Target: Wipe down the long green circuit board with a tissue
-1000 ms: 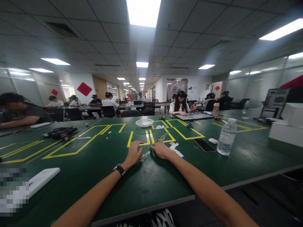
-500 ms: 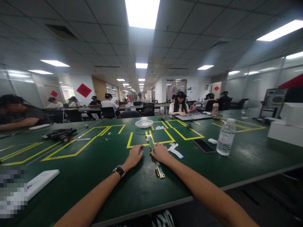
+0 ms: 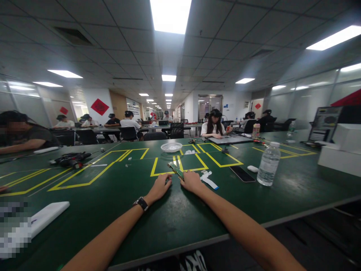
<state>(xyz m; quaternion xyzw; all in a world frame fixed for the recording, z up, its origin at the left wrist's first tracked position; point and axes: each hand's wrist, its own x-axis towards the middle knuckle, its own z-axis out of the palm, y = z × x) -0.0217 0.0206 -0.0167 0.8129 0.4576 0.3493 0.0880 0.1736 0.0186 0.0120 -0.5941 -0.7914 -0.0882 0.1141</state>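
Note:
A long, narrow green circuit board [image 3: 176, 169] slants away to the left over the table, its near part hidden by my right hand [image 3: 192, 182]. The fingers of that hand are closed on the board's near end. My left hand [image 3: 160, 187], with a watch on its wrist, rests on the table to the left of the board. Its fingers are loosely bent, with a gap between them and the thumb, and nothing shows in them. Just right of my right hand lies a white flat cable [image 3: 210, 181] with a blue end.
The green table [image 3: 169, 226] carries yellow tape outlines. Beyond the board sits a white round dish [image 3: 171, 147]. A phone [image 3: 242, 174], a white case [image 3: 252, 169] and a water bottle [image 3: 269, 165] stand to the right. Tools [image 3: 72, 160] lie left; another person [image 3: 214, 126] sits opposite.
The circuit board has turned, its far end swinging left, and its near end no longer shows below my right hand. My left hand has hardly moved.

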